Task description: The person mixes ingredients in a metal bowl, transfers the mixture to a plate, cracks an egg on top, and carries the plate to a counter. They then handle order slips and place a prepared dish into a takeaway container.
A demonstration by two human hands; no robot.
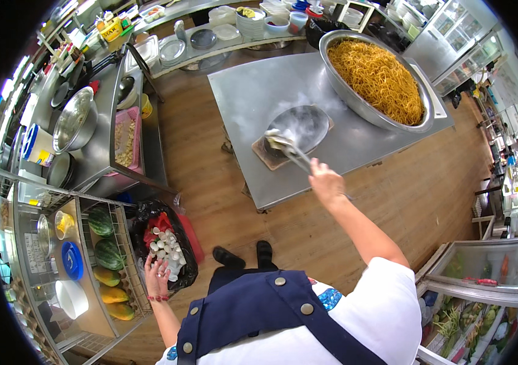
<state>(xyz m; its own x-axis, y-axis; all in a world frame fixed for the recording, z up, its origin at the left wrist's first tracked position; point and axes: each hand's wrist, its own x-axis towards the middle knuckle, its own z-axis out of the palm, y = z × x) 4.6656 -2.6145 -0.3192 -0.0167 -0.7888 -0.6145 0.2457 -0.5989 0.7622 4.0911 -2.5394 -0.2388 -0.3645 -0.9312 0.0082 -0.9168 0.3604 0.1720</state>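
Note:
My right hand (326,182) grips metal tongs (300,159) that reach over a dark oval hot plate (305,125) on a wooden board (266,158). Their far end has something pale at it, too blurred to name. White steam rises from the plate. The board sits on a steel table (253,91), left of a large steel bowl of yellow noodles (374,82). My left hand (157,274) is low at the left with fingers apart, beside a black-bagged bin (178,274) containing eggshells and red scraps.
At left stand a wire shelf (58,328) with melons and papayas and a steel counter (101,158) with bowls and a pink basket. A long counter (207,58) with dishes spans the back. A glass-lidded chiller (478,264) with vegetables sits at lower right.

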